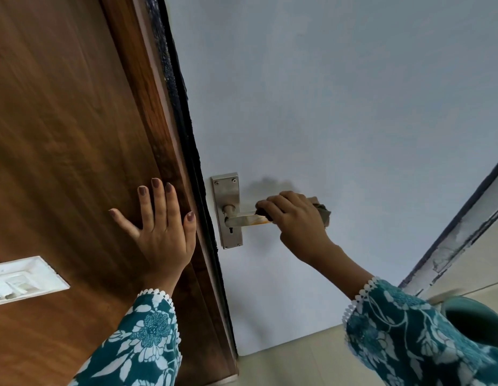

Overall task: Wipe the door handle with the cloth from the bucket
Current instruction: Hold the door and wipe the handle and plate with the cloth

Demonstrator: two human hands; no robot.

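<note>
Door handle (246,220) on pale door (353,107), lever pointing right, outer end wrapped by grey cloth (323,211). Right hand (295,218) clenched round cloth and lever, arm reaching up from lower right. Left hand (161,221) spread flat against wooden frame (75,135), fingers up.

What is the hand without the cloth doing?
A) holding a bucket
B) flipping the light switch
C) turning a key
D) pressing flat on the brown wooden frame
D: the left hand lies open with its fingers spread on the brown wooden frame, while the right hand holds the cloth on the door handle.
</note>
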